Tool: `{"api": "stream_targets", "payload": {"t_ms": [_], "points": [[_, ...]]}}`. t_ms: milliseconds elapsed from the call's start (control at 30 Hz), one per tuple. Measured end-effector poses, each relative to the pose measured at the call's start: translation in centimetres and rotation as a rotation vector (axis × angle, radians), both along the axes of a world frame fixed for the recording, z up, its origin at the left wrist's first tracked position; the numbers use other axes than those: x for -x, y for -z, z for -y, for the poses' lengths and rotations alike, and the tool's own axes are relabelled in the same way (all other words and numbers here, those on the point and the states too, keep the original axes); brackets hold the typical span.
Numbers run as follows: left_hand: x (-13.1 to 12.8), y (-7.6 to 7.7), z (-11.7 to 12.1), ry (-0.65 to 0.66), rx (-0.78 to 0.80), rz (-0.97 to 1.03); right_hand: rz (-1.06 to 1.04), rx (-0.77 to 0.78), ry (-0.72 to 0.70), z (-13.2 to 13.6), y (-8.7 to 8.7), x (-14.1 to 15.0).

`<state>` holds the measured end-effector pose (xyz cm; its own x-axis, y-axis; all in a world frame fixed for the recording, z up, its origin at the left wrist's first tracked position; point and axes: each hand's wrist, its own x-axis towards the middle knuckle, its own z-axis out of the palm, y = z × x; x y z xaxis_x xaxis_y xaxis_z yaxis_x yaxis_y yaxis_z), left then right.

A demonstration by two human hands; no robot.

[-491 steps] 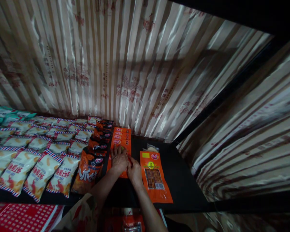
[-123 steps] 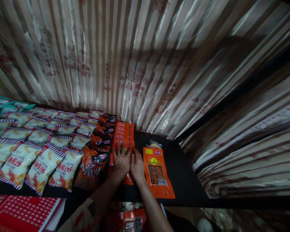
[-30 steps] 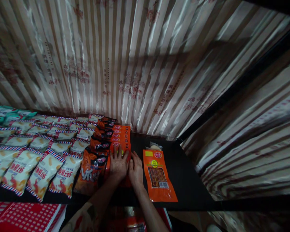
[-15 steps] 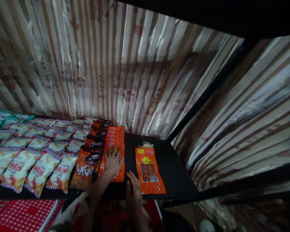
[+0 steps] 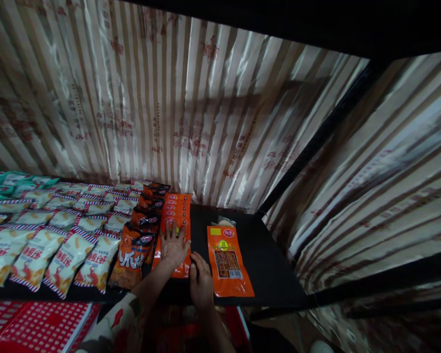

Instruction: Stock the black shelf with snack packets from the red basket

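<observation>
My left hand lies flat with fingers spread on the front pack of a row of overlapping orange snack packs on a black shelf. Just to its right, my right hand rests near the shelf's front edge, between that row and a single orange pack that lies face up. Its fingers are loosely curled and stretched forward, holding nothing that I can see. A small clear packet sits behind the single orange pack.
Left of the orange row stands a row of dark orange chip bags, then several rows of white, red-and-blue-trimmed bags. Striped shiny paper lines the back and right walls. A red checked surface lies below the shelf at left.
My right hand has pulled back from the orange row toward the shelf's front edge. My left hand stays flat on the front pack. The camera has tilted a little.
</observation>
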<state>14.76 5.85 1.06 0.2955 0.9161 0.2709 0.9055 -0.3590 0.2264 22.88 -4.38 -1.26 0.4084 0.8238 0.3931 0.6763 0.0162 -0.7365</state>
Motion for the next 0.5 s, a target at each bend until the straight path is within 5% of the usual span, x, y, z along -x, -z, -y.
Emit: {"api": "stream_targets", "payload": {"t_ms": [500], "points": [[0.0,0.1,0.1,-0.019,-0.05,0.039,-0.055,-0.049,-0.001,0.1,0.8,-0.2]]}}
